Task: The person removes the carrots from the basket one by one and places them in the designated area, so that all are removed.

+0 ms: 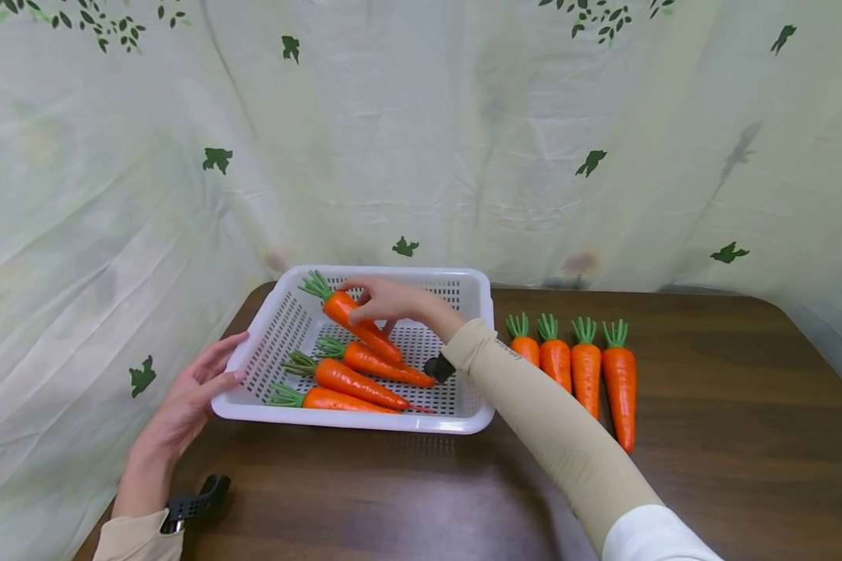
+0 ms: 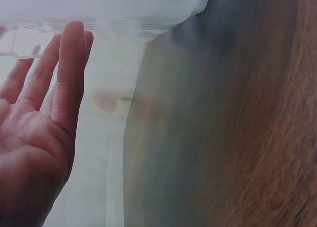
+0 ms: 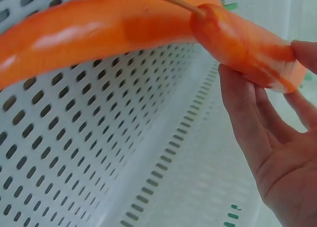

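Carrot (image 1: 365, 330) slants within the right hand (image 1: 396, 299), pinched by its thick upper part: the thumb presses one side and the fingers curl against the other, closed to the carrot's width. Its green top sticks out past the fingertips toward the far left, and its thin tip points down and toward the near right. It is above the white basket (image 1: 351, 421), over three other carrots (image 1: 354, 382) lying inside; whether its tip touches the nearest one, I cannot tell. The left hand (image 1: 188, 393) touches the basket's left end with fingers fairly straight. Four carrots (image 1: 585, 366) lie in a row on the table (image 1: 730, 389), right of the basket.
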`<state>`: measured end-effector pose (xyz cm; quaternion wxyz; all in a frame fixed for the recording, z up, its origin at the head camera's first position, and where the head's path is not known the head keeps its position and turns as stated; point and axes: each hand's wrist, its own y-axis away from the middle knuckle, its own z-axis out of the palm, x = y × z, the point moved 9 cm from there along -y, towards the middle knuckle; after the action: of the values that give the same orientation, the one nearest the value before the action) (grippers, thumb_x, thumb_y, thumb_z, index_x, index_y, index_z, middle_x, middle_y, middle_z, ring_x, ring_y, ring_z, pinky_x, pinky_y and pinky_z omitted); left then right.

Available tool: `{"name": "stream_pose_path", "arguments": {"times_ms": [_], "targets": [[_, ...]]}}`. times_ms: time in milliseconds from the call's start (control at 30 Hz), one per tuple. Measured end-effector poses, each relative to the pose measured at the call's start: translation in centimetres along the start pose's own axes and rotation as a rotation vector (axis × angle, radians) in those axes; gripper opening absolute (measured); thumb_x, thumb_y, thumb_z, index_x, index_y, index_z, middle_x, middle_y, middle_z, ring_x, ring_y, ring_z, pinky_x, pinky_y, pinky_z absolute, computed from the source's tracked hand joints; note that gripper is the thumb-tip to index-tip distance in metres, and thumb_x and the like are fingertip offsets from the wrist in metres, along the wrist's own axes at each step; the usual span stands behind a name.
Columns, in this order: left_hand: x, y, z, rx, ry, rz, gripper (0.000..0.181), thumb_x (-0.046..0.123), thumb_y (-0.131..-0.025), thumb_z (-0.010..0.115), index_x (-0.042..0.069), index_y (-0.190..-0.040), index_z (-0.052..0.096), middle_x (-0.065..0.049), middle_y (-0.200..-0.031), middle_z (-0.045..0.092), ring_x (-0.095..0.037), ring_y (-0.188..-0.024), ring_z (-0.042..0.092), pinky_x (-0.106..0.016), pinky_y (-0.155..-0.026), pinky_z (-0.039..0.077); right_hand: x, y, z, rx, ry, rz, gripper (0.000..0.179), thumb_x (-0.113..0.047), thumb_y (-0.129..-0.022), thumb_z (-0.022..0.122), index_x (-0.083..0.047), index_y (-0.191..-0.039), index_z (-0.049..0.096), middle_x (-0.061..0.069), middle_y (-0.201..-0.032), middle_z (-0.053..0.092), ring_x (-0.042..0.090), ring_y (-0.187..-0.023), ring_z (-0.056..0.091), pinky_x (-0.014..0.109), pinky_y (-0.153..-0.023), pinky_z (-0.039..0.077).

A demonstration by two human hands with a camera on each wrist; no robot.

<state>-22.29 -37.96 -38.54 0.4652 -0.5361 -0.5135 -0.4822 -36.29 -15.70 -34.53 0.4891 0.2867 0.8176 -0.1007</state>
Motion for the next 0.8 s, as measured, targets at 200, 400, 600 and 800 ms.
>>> {"name": "stream_pose_path", "arguments": {"times_ms": [200, 400, 600, 800], "targets": [[-0.1, 0.0, 0.0, 0.002, -0.008, -0.006, 0.06, 0.013, -0.1, 0.056, 0.027, -0.153, 0.033, 0.0, -0.142, 0.041, -0.016, -0.114, 0.054, -0.041, -0.083, 0.055, -0.7, 0.3, -0.3, 0.039, -0.046, -0.024, 0.05, -0.016, -0.093, 0.066, -0.021, -0.139, 0.048, 0.008, -0.111, 0.061, 0.026, -0.086, 0.065, 0.039, -0.064, 0.059], [-0.2, 0.0, 0.0, -0.001, -0.009, -0.007, 0.06, 0.014, -0.1, 0.056, 0.028, -0.153, 0.033, 0.0, -0.143, 0.041, -0.015, -0.115, 0.055, -0.04, -0.084, 0.054, -1.9, 1.0, -0.6, 0.099, -0.081, -0.057, 0.053, -0.015, -0.092, 0.068, -0.019, -0.141, 0.047, 0.011, -0.109, 0.059, 0.027, -0.084, 0.066, 0.04, -0.062, 0.059], [-0.1, 0.1, 0.0, -0.011, -0.007, 0.008, 0.059, 0.012, -0.101, 0.054, 0.027, -0.153, 0.033, 0.002, -0.141, 0.043, -0.016, -0.114, 0.055, -0.042, -0.083, 0.055, -3.7, 2.2, -0.1, 0.123, -0.068, -0.086, 0.055, -0.015, -0.091, 0.069, -0.019, -0.141, 0.046, 0.009, -0.107, 0.059, 0.026, -0.081, 0.067, 0.04, -0.061, 0.059], [0.0, 0.1, 0.0, -0.008, -0.013, 0.007, 0.059, 0.013, -0.101, 0.053, 0.026, -0.154, 0.031, 0.002, -0.14, 0.043, -0.016, -0.113, 0.056, -0.043, -0.082, 0.055, -5.0, 3.1, 0.5, 0.132, -0.032, -0.115, 0.057, -0.014, -0.09, 0.069, -0.017, -0.141, 0.044, 0.007, -0.105, 0.059, 0.024, -0.08, 0.066, 0.037, -0.059, 0.059]]}}
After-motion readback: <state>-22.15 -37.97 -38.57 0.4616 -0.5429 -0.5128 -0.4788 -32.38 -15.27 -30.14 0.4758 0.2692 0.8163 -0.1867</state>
